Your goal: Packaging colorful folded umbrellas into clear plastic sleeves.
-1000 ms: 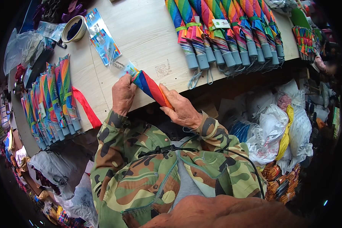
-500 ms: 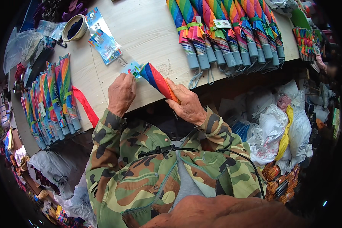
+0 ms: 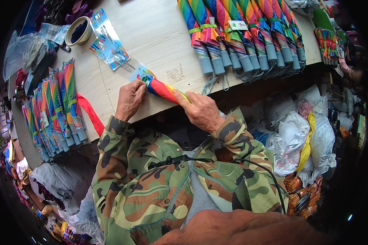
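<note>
My right hand [image 3: 201, 111] is wrapped round a folded rainbow umbrella [image 3: 163, 89], which points up and left over the table's near edge. The umbrella's far end is at the mouth of a clear printed plastic sleeve [image 3: 135, 72] and appears to be just inside it. My left hand [image 3: 129, 99] is closed, pinching the near edge of that sleeve between thumb and fingers. The sleeve lies flat on the table, with its far part next to other printed sleeves [image 3: 108, 51]. The umbrella's handle end is hidden behind my right hand.
Rainbow umbrellas with grey handles [image 3: 249, 41] lie in a row at the back right. More sleeved umbrellas [image 3: 55, 106] lie at the left, beside a red strip [image 3: 90, 114]. A bowl with dark contents [image 3: 78, 31] stands at the back left. White plastic bags [image 3: 294, 139] are heaped below right.
The umbrella has moved left and turned flatter, its far end now meeting the sleeve's mouth. My right hand has rolled over it. The left hand has shifted slightly, still pinching the sleeve.
</note>
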Tool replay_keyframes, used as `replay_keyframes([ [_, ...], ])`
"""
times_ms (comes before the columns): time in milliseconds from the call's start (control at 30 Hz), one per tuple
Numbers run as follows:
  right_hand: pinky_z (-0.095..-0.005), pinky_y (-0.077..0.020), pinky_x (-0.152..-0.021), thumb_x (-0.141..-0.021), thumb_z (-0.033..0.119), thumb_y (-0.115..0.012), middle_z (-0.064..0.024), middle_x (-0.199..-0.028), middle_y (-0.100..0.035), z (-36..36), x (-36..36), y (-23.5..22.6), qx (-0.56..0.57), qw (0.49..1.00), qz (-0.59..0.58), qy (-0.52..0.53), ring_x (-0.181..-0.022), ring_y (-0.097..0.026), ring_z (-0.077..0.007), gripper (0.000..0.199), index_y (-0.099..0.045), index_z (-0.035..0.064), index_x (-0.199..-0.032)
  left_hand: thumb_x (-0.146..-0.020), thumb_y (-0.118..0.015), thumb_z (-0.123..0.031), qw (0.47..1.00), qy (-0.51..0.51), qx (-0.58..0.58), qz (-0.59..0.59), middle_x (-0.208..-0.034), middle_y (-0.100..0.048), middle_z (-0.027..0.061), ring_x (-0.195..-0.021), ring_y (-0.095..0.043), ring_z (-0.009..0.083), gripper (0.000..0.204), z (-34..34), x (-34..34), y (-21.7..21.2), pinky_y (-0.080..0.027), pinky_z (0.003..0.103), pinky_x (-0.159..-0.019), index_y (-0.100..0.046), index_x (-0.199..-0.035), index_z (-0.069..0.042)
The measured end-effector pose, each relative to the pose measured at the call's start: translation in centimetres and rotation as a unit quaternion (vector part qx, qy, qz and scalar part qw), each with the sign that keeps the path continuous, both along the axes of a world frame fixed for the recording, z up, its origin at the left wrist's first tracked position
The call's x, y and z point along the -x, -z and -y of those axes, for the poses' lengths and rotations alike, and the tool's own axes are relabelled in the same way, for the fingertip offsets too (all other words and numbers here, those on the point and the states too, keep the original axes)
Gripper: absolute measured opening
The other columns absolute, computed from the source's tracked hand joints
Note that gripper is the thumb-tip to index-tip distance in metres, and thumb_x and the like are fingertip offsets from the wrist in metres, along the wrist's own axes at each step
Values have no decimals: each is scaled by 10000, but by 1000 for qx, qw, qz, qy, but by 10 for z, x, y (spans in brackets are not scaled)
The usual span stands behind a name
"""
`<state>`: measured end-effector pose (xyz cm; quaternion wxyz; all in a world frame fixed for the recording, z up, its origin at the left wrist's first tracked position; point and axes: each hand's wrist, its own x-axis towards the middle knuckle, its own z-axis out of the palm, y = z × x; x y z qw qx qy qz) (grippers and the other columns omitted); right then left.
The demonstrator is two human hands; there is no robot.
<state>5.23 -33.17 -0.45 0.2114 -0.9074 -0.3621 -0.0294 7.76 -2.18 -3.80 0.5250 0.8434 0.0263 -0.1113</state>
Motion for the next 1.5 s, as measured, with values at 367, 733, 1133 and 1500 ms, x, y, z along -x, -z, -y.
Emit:
replay_keyframes([
  [367, -352, -469, -641, -956, 142, -679, -87, -1031, -614, 7, -14, -1, 82, 980, 161, -78, -735, -563, -196, 670, -573, 146, -1618, -1103, -632, -168, 988, -25, 98, -117, -797, -690, 40, -650, -677, 109, 228, -3, -8, -17, -554, 280, -579, -748, -1088, 28],
  [733, -360, -481, -684, -970, 162, -659, -63, -997, -599, 1, -17, -17, 122, 985, 113, -46, -782, -601, -208, 585, -645, 172, -1555, -1048, -688, -133, 997, -48, -16, 61, -805, -710, 70, -719, -654, 125, 176, 4, 6, 1, -542, 319, -681, -773, -1056, 21],
  [1133, -407, -525, -699, -928, 79, -673, -85, -1002, -615, -4, -2, -11, 59, 998, 30, -23, -799, -638, -251, 632, -612, 112, -1556, -1062, -784, -253, 985, -116, 127, -29, -771, -624, -39, -706, -541, 42, 277, 12, 4, -1, -414, 225, -632, -705, -906, -38],
  [1500, -373, -507, -650, -904, 83, -718, -111, -1097, -691, -17, 21, -10, -36, 996, 70, 28, -748, -634, -217, 677, -590, 56, -1568, -995, -846, -284, 929, -264, 249, -70, -1148, -717, 102, -1070, -719, 181, 665, 35, 12, -44, -619, 316, -881, -510, -1482, 19],
])
